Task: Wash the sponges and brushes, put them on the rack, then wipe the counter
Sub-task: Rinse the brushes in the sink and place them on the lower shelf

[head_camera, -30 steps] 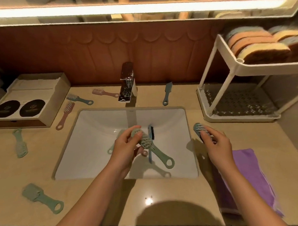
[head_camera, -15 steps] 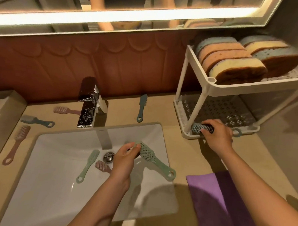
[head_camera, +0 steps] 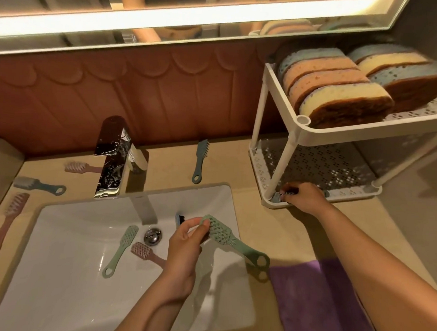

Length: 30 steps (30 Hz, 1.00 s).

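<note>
Tan counter (head_camera: 279, 229), white sink (head_camera: 67, 271). Right hand (head_camera: 303, 196) grips a brush (head_camera: 277, 197), setting it on the rack's (head_camera: 342, 133) bottom shelf at two o'clock to dry. Left hand (head_camera: 185, 241) pinches a green brush (head_camera: 225, 236) over the sink, probably next.

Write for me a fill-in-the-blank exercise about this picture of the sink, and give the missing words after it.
1. The left hand holds the green brush by its ____ (head/handle).
2. The sponges lie on the ____ (upper/lower) shelf of the rack.
3. The right hand holds a blue brush at the rack's ____ (upper/lower) shelf.
4. The colour of the cloth is ____.

Missing words: head; upper; lower; purple.
</note>
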{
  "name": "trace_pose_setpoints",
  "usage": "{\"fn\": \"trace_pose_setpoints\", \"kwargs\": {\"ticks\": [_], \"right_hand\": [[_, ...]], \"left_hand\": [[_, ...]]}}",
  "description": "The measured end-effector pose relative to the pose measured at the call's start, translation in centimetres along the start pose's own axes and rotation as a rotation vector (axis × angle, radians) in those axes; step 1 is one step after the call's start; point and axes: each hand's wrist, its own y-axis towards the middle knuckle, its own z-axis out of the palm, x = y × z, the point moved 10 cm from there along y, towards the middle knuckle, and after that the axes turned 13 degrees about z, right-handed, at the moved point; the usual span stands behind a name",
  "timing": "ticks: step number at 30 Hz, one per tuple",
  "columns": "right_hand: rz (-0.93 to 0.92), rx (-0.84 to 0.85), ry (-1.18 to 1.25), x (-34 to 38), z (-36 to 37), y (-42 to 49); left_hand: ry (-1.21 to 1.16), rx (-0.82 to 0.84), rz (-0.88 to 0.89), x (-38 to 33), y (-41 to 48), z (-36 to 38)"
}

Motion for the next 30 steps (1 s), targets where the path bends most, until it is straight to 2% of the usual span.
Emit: {"fn": "trace_pose_setpoints", "kwargs": {"ticks": [9,14,17,21,24,26,28,30], "right_hand": [[-0.116,-0.128,0.086,0.3,-1.8,-3.6],[-0.281,-0.031,0.342,2.4,-2.0,-10.8],[-0.358,-0.023,0.297,3.5,-1.3,-13.9],[-0.312,-0.085,0.288,2.6,-1.3,-14.8],[-0.279,-0.145,0.36,1.2,-2.3,-14.4],[-0.269,-0.174,0.379,0.2,-2.9,-13.9],[-0.222,-0.201,0.384,-1.3,-3.3,-13.1],[-0.165,-0.233,0.399,-3.0,-3.9,-12.0]], "left_hand": [[-0.047,0.077,-0.03,-0.9,-0.5,3.2],[-0.069,0.14,-0.008,-1.8,-0.6,5.8],[-0.102,0.164,-0.008,-2.3,-1.1,7.8],[-0.144,0.2,-0.036,-2.6,-1.9,10.0],[-0.07,0.251,-0.015,-3.2,-2.3,11.0],[0.12,0.263,0.126,-4.9,-1.5,11.5],[0.353,0.278,0.373,-8.0,-0.7,12.7],[0.468,0.309,0.63,-11.2,-0.7,14.9]]}}
